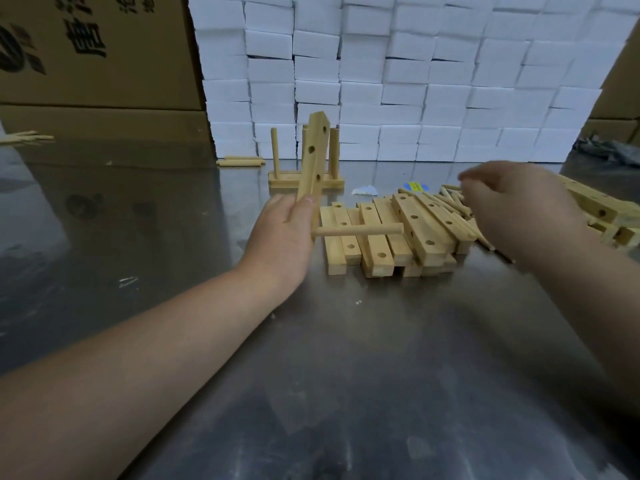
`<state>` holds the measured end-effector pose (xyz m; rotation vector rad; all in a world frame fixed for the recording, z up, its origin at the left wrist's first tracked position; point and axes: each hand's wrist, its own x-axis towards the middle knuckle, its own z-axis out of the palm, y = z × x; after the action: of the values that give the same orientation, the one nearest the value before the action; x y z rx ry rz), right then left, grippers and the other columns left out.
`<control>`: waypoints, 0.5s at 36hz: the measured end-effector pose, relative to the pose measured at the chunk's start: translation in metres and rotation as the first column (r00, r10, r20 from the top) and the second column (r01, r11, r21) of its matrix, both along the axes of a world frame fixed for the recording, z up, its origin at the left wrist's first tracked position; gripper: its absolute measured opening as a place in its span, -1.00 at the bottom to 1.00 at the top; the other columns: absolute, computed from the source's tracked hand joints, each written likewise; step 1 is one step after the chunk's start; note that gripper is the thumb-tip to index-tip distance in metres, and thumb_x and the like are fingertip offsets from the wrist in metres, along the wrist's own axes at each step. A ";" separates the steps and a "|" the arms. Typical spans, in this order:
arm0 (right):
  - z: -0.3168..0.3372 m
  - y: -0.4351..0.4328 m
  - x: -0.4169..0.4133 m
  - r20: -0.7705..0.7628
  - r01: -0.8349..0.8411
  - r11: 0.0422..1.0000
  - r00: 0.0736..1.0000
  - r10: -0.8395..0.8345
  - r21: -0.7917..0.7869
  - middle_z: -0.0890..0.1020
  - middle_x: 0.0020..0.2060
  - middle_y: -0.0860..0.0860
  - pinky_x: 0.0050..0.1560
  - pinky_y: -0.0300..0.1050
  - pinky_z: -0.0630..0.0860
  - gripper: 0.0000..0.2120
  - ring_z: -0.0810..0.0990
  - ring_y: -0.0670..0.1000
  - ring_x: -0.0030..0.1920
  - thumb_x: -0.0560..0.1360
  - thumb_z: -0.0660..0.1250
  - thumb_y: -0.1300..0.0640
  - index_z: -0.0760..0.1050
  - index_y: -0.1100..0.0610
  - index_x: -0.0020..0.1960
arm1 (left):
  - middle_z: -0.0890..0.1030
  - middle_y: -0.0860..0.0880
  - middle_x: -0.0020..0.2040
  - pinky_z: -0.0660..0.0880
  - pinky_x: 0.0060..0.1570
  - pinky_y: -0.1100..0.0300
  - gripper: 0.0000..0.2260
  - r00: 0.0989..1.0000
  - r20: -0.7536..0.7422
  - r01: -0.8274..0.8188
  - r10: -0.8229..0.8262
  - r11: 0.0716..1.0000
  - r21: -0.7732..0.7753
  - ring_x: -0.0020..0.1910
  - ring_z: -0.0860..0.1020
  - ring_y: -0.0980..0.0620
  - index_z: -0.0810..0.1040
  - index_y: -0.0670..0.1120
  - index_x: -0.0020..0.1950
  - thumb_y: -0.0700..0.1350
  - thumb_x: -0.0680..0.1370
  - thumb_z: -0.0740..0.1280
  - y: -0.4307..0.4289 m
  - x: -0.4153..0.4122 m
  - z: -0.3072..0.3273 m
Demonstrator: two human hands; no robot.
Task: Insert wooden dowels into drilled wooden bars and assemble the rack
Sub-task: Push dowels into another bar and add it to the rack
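— Behind the work area we record a wall of stacked white boxes (398,81), with brown cardboard cartons (93,53) to its left. What do we have on the counter (346,358)?

— We note a dull grey metal surface. At its middle lies a pile of drilled wooden bars (388,233), laid flat side by side and partly overlapping. Loose dowels (453,202) lie heaped just to the right of it, and more bars (602,213) lie at the right edge.

— And the hands?

— We find the left hand (287,230) closed around the lower end of one drilled bar (313,161), which it holds nearly upright, tilted slightly right, above the counter. One dowel (358,230) sticks out sideways to the right from the bar's lower part, just above the pile. The right hand (512,206) hovers over the loose dowels, blurred; its fingers look curled downward, but we cannot tell whether it grips anything.

— Anything further back?

— We see a flat base with upright dowels (304,168) standing on the counter behind the held bar, and a few more dowels (240,161) lying to the left of it, near the boxes.
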<state>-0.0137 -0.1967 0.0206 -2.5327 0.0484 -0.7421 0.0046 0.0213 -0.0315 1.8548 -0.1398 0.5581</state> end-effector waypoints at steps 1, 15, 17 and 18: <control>-0.001 -0.006 0.006 -0.084 0.057 0.995 0.994 -0.063 -0.077 0.63 -0.08 0.05 -0.14 0.01 0.52 -0.72 0.56 0.17 -0.19 0.50 0.11 0.08 0.55 0.01 0.09 | 0.40 0.02 -0.19 0.30 -0.26 0.26 -0.71 1.000 -0.016 -0.001 0.001 1.000 -0.001 -0.26 0.37 0.15 0.43 -0.05 -0.24 -0.05 0.63 0.06 0.000 0.001 -0.001; -0.027 -0.032 0.038 -0.399 0.126 0.916 0.871 -0.286 -0.381 0.58 0.04 0.07 -0.12 -0.09 0.46 -0.69 0.52 0.13 0.00 0.45 0.19 0.22 0.56 -0.02 0.10 | 0.41 -0.06 -0.16 0.33 -0.24 0.18 -0.64 0.999 -0.042 0.008 -0.005 0.997 0.072 -0.25 0.37 0.09 0.50 -0.26 -0.10 -0.04 0.62 0.06 -0.001 0.003 -0.004; -0.028 -0.033 0.039 -0.403 0.119 0.897 0.862 -0.306 -0.426 0.58 -0.06 0.07 -0.25 -0.13 0.41 -0.73 0.51 0.11 -0.11 0.46 0.19 0.20 0.57 0.02 0.07 | 0.43 -0.09 -0.13 0.33 -0.20 0.17 -0.62 0.999 -0.037 0.008 -0.005 0.997 0.077 -0.24 0.37 0.09 0.50 -0.32 -0.05 -0.04 0.62 0.06 -0.001 0.004 -0.005; -0.030 -0.033 0.040 -0.400 0.119 0.887 0.860 -0.317 -0.447 0.57 -0.07 0.07 -0.26 -0.14 0.40 -0.74 0.50 0.10 -0.12 0.46 0.19 0.20 0.57 0.04 0.06 | 0.43 -0.10 -0.11 0.33 -0.19 0.18 -0.62 0.999 -0.037 0.008 -0.005 0.997 0.078 -0.24 0.37 0.10 0.50 -0.33 -0.04 -0.04 0.62 0.06 -0.001 0.004 -0.005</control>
<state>0.0259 -0.2299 -0.0090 -3.0993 0.3970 -0.2130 0.0086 0.0206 -0.0365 1.9390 -0.1450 0.5200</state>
